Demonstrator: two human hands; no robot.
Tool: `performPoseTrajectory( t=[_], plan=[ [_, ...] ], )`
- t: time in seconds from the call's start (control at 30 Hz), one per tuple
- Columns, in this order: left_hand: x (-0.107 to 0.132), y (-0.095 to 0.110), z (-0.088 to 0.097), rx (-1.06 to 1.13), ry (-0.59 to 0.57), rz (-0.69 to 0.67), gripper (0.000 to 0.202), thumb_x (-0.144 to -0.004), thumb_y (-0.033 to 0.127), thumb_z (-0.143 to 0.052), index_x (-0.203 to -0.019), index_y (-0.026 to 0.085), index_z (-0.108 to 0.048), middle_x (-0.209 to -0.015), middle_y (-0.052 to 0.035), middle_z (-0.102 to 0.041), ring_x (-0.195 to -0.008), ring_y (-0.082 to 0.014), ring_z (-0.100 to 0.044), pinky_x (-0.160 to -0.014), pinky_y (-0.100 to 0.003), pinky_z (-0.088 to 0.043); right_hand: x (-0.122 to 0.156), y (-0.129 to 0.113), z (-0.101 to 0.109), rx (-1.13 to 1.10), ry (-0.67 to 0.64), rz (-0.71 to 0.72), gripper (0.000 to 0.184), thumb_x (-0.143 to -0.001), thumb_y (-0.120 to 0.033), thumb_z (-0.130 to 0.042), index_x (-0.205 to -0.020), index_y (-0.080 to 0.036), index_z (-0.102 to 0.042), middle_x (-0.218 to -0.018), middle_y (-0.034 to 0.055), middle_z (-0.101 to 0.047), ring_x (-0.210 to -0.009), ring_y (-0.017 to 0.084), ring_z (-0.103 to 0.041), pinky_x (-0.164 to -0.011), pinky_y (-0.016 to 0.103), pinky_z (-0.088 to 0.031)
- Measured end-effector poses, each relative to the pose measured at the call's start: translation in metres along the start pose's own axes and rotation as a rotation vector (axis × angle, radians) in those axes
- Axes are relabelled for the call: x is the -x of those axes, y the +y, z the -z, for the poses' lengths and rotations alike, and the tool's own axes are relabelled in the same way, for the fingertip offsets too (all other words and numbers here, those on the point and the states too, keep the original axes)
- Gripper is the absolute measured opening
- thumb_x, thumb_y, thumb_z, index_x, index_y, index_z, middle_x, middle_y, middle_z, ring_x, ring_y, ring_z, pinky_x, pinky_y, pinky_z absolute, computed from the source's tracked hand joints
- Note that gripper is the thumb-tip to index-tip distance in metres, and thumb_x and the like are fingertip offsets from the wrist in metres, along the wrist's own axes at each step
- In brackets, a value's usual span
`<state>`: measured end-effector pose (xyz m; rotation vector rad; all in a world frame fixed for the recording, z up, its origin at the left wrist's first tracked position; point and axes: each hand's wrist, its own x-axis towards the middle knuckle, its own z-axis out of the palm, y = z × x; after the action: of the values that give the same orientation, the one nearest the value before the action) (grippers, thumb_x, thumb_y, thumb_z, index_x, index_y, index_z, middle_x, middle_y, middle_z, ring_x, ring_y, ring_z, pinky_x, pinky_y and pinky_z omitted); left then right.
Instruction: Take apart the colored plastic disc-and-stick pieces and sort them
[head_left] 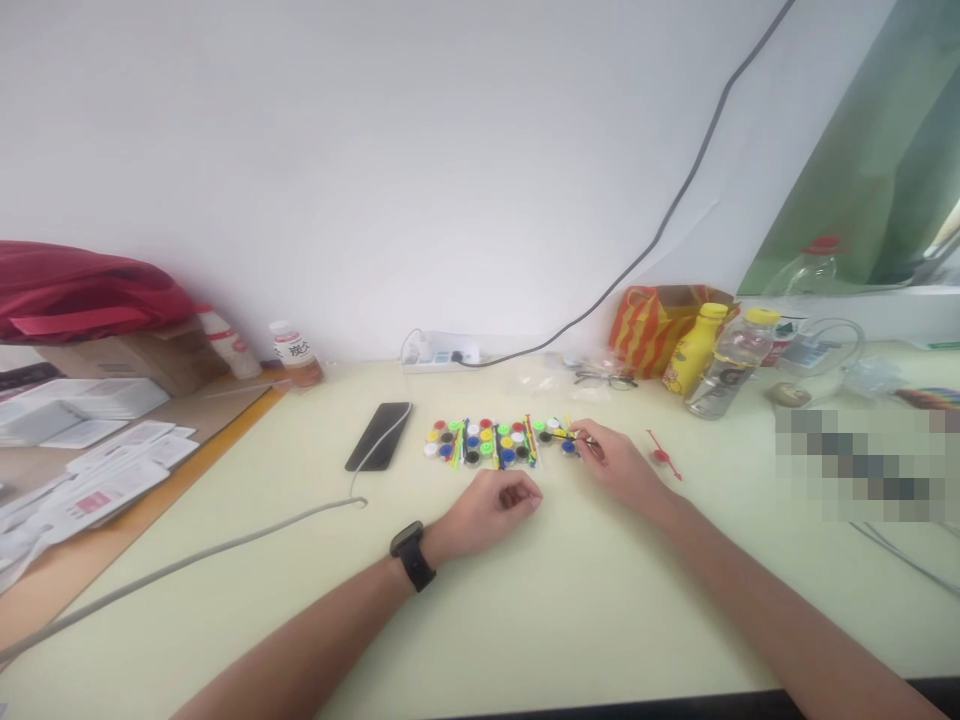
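Note:
A cluster of small coloured round pieces and thin coloured sticks lies on the pale yellow table. My right hand rests at the cluster's right end, its fingers pinched on a thin yellow stick that points left over the pieces. My left hand sits just in front of the cluster with its fingers curled into a loose fist; nothing shows in it. A black watch is on my left wrist. A red stick with a round piece lies apart to the right of my right hand.
A black phone with a grey cable lies left of the cluster. A power strip, glasses, bottles and an orange striped bag line the wall. Papers and boxes and a red bag fill the left.

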<state>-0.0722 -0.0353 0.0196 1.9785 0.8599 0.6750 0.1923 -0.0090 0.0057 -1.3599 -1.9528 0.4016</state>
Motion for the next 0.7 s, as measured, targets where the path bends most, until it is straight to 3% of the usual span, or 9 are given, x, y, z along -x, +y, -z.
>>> performPoseTrajectory(
  t=[0.53, 0.7],
  plan=[
    [0.0000, 0.0040, 0.0007, -0.008, -0.003, 0.010, 0.021, -0.095, 0.037, -0.063, -0.092, 0.017, -0.071, -0.081, -0.0032, -0.068, -0.073, -0.0141, -0.059, -0.067, -0.026, -0.047, -0.0009, -0.0002, -0.0011, -0.009, 0.002, -0.034, 0.026, -0.097, -0.031, -0.043, -0.113, -0.024, -0.063, -0.095, 0.0044, -0.072, -0.073, 0.020, -0.062, -0.068, 0.030, -0.045],
    [-0.0001, 0.0032, 0.0005, -0.006, -0.003, 0.008, 0.023, -0.095, 0.038, -0.063, -0.092, 0.017, -0.071, -0.081, -0.0034, -0.068, -0.072, -0.0143, -0.059, -0.066, -0.026, -0.047, -0.0005, -0.0039, 0.0019, -0.018, -0.025, 0.004, 0.025, -0.094, -0.027, -0.044, -0.109, -0.023, -0.063, -0.085, 0.0021, -0.069, -0.068, 0.019, -0.057, -0.065, 0.029, -0.041]
  ],
)
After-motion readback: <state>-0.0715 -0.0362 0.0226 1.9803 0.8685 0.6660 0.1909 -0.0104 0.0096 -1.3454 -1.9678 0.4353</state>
